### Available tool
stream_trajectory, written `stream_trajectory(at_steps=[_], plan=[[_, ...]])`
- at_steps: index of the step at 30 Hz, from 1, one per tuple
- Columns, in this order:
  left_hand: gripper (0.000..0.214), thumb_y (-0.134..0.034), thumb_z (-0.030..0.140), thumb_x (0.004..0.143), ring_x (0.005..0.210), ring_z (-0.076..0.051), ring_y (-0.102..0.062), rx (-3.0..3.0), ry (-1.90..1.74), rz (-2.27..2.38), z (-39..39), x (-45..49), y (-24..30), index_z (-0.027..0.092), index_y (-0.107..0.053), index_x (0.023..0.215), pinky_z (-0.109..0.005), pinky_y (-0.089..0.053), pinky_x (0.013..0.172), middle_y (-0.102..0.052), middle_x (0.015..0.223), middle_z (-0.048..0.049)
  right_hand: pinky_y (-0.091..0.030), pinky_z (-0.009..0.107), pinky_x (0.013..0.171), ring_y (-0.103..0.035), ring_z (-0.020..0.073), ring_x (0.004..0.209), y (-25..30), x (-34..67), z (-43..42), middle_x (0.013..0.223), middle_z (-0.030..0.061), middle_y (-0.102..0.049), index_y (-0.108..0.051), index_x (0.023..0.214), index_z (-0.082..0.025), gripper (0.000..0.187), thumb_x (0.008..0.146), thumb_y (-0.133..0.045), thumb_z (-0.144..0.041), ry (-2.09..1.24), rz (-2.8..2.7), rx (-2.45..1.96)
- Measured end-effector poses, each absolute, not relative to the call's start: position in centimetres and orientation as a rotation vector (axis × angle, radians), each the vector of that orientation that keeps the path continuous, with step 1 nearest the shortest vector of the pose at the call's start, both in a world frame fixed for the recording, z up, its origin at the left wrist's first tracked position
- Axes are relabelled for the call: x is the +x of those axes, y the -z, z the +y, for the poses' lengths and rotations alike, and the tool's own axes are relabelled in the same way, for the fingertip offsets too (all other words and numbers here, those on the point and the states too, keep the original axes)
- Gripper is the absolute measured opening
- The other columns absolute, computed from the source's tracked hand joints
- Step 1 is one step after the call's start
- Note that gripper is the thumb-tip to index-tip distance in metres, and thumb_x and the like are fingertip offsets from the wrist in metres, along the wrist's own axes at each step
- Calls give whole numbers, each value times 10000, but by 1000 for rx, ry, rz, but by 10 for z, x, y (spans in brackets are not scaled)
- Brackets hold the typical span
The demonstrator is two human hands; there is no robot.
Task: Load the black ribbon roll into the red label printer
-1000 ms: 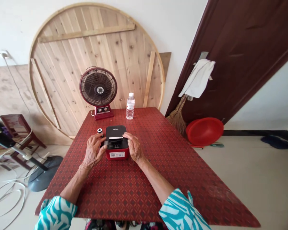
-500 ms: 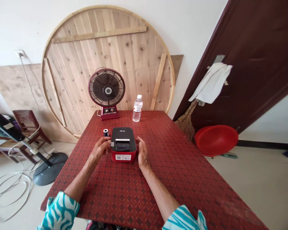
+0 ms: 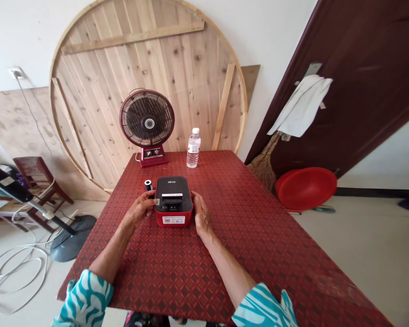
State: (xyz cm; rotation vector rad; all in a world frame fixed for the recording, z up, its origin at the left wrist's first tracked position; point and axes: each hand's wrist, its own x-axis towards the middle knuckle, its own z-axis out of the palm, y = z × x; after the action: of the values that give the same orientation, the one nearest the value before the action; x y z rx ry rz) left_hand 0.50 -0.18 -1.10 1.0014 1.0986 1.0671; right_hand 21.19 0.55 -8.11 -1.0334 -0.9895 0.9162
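A small receipt printer (image 3: pixel 172 185) with a black lid and a red body sits on the patterned table, its white sticker facing me. My left hand (image 3: pixel 139 210) holds its left side, fingers bent and the thumb at the lid's edge. Against the right side, my right hand (image 3: pixel 202 215) lies with its fingers along the casing. Parts of the fingertips are hidden behind the printer. Just behind my left hand stands a small dark roll (image 3: pixel 148 185) with a white ring-shaped end.
A red fan (image 3: pixel 147 125) and a water bottle (image 3: pixel 193 148) stand at the far end of the table (image 3: pixel 259 254). Beyond leans a round wooden board (image 3: pixel 177 81). A red basin (image 3: pixel 306 188) and a broom (image 3: pixel 264 163) are to the right, a pedestal stand (image 3: pixel 70 240) to the left.
The right hand's fingers have come in against the printer's side. The printer's front panel now shows small buttons below the slot. The view has shifted slightly.
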Motion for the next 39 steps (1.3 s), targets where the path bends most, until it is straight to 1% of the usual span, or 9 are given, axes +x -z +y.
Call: stream_trajectory(at_steps=[6, 12, 20, 23, 27, 31, 33, 36, 39], plan=[[692, -734, 279, 571, 324, -35, -335, 943, -1048, 1075, -4, 6, 3, 116, -498, 1200, -174, -174, 359, -486, 463, 101, -425, 414, 993, -597, 235, 1106, 82, 212, 5, 1167, 75, -687, -644, 1121, -219, 481, 842, -473, -571, -922, -990, -1045], [680, -708, 225, 574, 322, -38, -355, 917, -1000, 1064, 3, 5, 7, 123, -515, 1219, -167, -201, 342, -485, 475, 100, -429, 400, 984, -598, 224, 1091, 83, 212, 6, 1146, 70, -693, -640, 1100, -224, 434, 849, -470, -534, -903, -1001, -1068], [693, -675, 227, 584, 307, -55, -377, 919, -1039, 1078, 0, 5, 13, 123, -487, 1242, -171, -229, 331, -496, 469, 99, -390, 428, 1037, -579, 241, 1138, 84, 212, 6, 1182, 85, -675, -644, 1096, -209, 480, 821, -477, -565, -889, -1002, -1087], [670, -670, 231, 583, 307, -56, -381, 930, -1054, 1084, -2, 6, 12, 120, -500, 1221, -170, -239, 339, -485, 450, 104, -409, 423, 1013, -586, 246, 1129, 84, 213, 5, 1157, 74, -691, -659, 1090, -219, 482, 821, -485, -580, -888, -1004, -1074], [709, -682, 248, 566, 305, -56, -370, 948, -1081, 1108, -3, 7, 11, 109, -488, 1234, -173, -237, 346, -485, 438, 108, -440, 416, 968, -602, 245, 1100, 84, 212, 7, 1082, 61, -718, -660, 1087, -232, 472, 825, -485, -583, -896, -995, -1026], [726, -703, 328, 605, 321, -67, -385, 1042, -1106, 1132, -7, 6, 10, 98, -480, 1256, -188, -261, 355, -492, 451, 104, -453, 413, 952, -619, 242, 1065, 84, 212, 8, 1076, 62, -719, -658, 1085, -230, 455, 826, -495, -567, -910, -987, -1004], [690, -712, 378, 627, 333, -72, -392, 1149, -1163, 1190, -6, 4, 7, 103, -504, 1224, -193, -272, 361, -494, 457, 101, -457, 410, 950, -621, 240, 1058, 83, 212, 8, 1075, 61, -719, -658, 1085, -231, 448, 826, -500, -561, -913, -991, -999], [543, -700, 425, 653, 357, -76, -401, 1336, -1236, 1327, 2, 2, -5, 117, -595, 1087, -200, -289, 375, -516, 476, 77, -459, 402, 953, -618, 238, 1064, 84, 214, 8, 1079, 59, -719, -660, 1086, -235, 445, 821, -509, -559, -907, -1000, -998], [378, -683, 380, 679, 413, -96, -459, 1556, -1110, 1474, 18, 4, -22, 140, -678, 972, -209, -334, 419, -562, 511, 40, -453, 401, 968, -612, 238, 1076, 84, 214, 9, 1106, 59, -712, -665, 1078, -236, 440, 812, -522, -556, -902, -1005, -1007]])
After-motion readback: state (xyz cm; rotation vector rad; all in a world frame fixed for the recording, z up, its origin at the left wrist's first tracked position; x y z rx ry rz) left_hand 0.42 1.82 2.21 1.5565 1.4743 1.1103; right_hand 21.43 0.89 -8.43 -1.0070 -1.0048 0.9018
